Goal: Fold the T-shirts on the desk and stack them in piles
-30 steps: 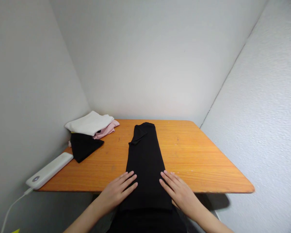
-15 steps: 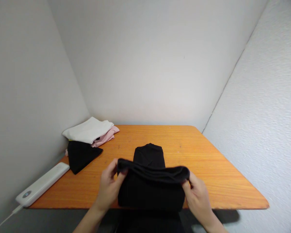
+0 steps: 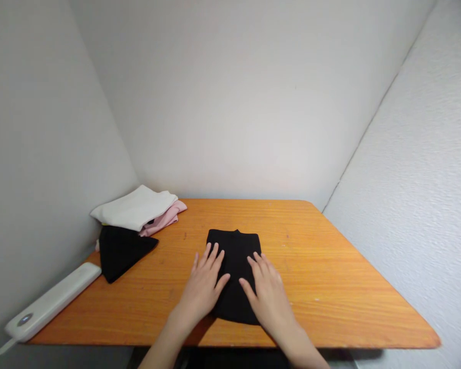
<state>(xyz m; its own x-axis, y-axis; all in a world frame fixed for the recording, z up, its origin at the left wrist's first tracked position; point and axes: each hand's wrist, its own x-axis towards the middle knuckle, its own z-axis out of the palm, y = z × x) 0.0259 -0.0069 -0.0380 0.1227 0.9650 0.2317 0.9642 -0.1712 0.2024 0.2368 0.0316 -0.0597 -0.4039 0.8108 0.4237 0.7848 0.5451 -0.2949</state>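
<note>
A black folded garment (image 3: 236, 271) lies flat on the wooden table in front of me, in a compact, roughly rectangular shape. My left hand (image 3: 203, 282) rests on its left side, fingers spread and stretched out. On the right side lies my right hand (image 3: 268, 289), palm down with the fingers apart. Both hands press on the cloth without gripping it. Parts of the garment's side edges are hidden under my hands.
At the table's (image 3: 330, 277) back left is a pile with a white cloth (image 3: 134, 207) on top, a pink cloth (image 3: 164, 218) and a black cloth (image 3: 123, 251). A white elongated device (image 3: 56, 297) with a cable sits along the left edge. Walls enclose the back and sides.
The near part of the black garment, held up by both hands before, now lies folded over the far part. Both hands have let go of its edge and lie flat on top.
</note>
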